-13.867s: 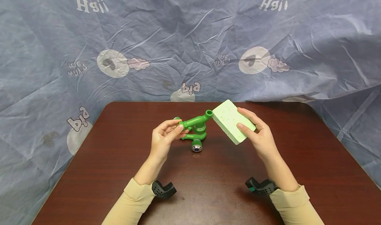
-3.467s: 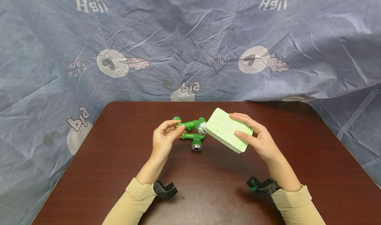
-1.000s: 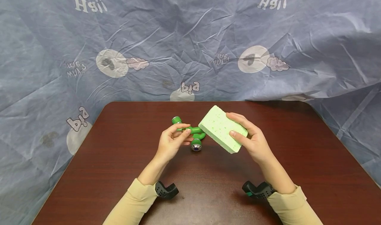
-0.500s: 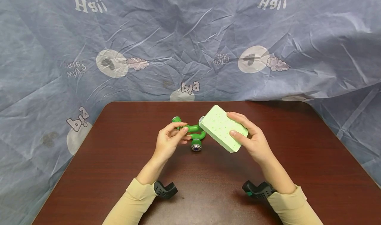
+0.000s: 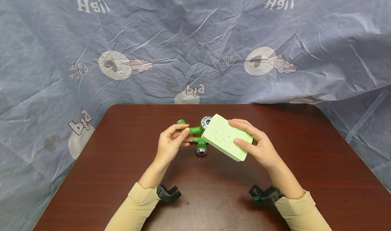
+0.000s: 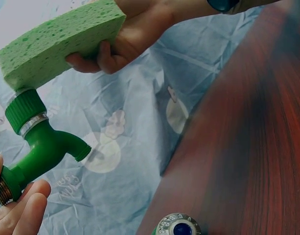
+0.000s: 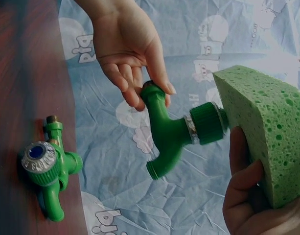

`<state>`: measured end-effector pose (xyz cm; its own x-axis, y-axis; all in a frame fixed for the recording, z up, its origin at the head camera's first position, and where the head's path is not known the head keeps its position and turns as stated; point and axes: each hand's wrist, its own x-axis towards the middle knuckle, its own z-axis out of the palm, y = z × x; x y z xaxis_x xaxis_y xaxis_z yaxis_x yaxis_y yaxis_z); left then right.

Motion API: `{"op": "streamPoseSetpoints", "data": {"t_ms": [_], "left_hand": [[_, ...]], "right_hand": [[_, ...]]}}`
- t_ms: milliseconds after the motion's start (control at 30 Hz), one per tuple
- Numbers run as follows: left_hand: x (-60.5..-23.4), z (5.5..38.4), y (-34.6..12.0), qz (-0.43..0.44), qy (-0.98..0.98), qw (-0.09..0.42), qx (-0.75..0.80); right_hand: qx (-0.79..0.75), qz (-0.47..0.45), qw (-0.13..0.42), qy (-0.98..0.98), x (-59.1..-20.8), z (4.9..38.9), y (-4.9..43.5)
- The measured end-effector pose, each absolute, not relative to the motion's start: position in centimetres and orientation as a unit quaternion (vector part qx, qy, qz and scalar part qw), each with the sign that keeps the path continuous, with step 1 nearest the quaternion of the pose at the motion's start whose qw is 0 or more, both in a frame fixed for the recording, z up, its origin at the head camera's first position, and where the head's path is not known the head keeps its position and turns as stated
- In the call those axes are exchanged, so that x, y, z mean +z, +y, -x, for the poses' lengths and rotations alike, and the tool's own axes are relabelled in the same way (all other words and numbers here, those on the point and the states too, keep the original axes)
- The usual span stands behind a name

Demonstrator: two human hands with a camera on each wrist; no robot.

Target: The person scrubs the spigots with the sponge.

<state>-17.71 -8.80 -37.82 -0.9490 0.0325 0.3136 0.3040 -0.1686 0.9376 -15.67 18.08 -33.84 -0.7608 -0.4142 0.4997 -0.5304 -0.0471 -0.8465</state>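
My left hand (image 5: 169,144) pinches a green plastic tap (image 5: 195,130) by its threaded inlet end, above the table. The brass thread shows beside the fingers in the left wrist view, where the tap (image 6: 44,147) has its spout pointing down to the right. My right hand (image 5: 259,144) grips a thick light-green sponge (image 5: 226,137), thumb on one broad face and fingers on the other side. In the right wrist view the sponge (image 7: 267,127) appears to touch the end of the held tap's ribbed knob (image 7: 207,123). In the head view the sponge hides part of that tap.
More green taps lie on the brown table (image 5: 128,163) behind and below the hands; one silver-and-blue knob (image 5: 201,151) faces the front, another green knob (image 5: 181,121) stands farther back. A blue printed cloth (image 5: 195,54) hangs behind the table.
Over the last second the held tap has turned, its knob face now showing beside the sponge. The sponge has shifted slightly down and left. Earlier, the tap's spout opening faced the head camera.
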Motion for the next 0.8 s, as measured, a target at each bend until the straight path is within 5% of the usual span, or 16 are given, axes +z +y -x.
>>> {"op": "streamPoseSetpoints", "data": {"t_ms": [800], "left_hand": [[-37.2,17.3,-8.9,0.144,-0.606,0.066,-0.779]], "right_hand": [[0.648,-0.258,0.083,-0.712,-34.5,17.4,19.7]]}}
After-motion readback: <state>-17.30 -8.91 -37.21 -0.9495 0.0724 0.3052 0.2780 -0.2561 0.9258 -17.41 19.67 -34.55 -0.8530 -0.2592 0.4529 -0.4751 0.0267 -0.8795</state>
